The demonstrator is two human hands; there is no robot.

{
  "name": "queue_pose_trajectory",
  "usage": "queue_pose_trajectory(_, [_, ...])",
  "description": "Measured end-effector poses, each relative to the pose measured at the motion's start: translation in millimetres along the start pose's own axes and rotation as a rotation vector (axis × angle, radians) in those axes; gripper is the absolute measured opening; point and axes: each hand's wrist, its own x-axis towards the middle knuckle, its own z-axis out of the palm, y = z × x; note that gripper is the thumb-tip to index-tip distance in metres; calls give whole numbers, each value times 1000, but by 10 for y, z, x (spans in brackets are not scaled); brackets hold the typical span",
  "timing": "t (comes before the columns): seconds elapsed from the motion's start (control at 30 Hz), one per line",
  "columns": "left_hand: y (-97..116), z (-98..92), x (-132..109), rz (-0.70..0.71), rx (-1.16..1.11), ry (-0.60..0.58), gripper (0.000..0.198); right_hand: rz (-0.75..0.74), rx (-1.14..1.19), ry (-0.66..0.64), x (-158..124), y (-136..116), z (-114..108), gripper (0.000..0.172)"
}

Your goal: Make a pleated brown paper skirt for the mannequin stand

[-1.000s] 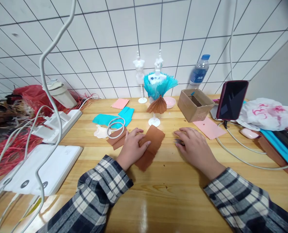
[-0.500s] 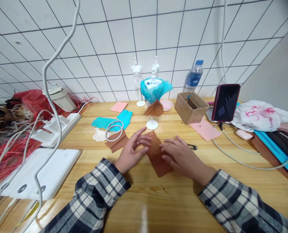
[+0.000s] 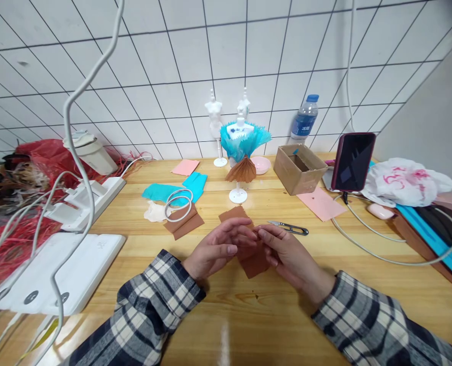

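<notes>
Head camera view shows a brown cloth piece (image 3: 251,264) lying flat on the wood table (image 3: 226,320), under the fingers of both hands. Its zigzag top edge pokes out past the left hand's (image 3: 216,249) fingertips, and its bottom end shows between the two hands. The left fingers are loosely stretched out, the thumb a bit apart, with nothing seen in them. The right hand (image 3: 296,259) has its thumb and first finger pinched together over the cloth; whether they grip any of it, one cannot tell. Small thread snips (image 3: 292,227) lie just past the right fingers.
</notes>
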Motion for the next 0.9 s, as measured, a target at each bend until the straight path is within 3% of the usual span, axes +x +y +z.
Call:
queue_pose_trajectory(0.2, [-23,-9,12,-49,114,27,49,-15,122,36,21,-27,-46,32])
queue_pose_trajectory(0.27, [-11,-11,31,-12,382,155,42,-73,119,75,34,-97,-109,28])
queue_pose_trajectory(0.33, [7,-3,48,41,815,242,28,-170,25,72,37,-199,-188,26])
queue_pose_trajectory(0.43, [41,18,55,26,1379,86,20,-336,-277,-105,14,-322,-283,43])
queue_pose_trajectory(0.5, [67,18,47,-2,1553,-18,28,-451,-590,-270,-10,-327,-311,67])
queue_pose_trajectory(0.57, [99,-7,37,-5,1640,-12,34,-587,-936,-352,-20,-265,-315,87])
queue_pose_trajectory(0.67, [146,-66,31,0,1702,39,30,-670,-1279,-344,11,-113,-296,95])
queue_pose_trajectory(0.77, [165,-64,32,33,1733,40,24,-618,-1365,-321,71,2,-275,92])
queue_pose_trajectory(0.9, [135,62,14,28,1791,-82,16,-638,-1430,-314,103,15,-264,82])
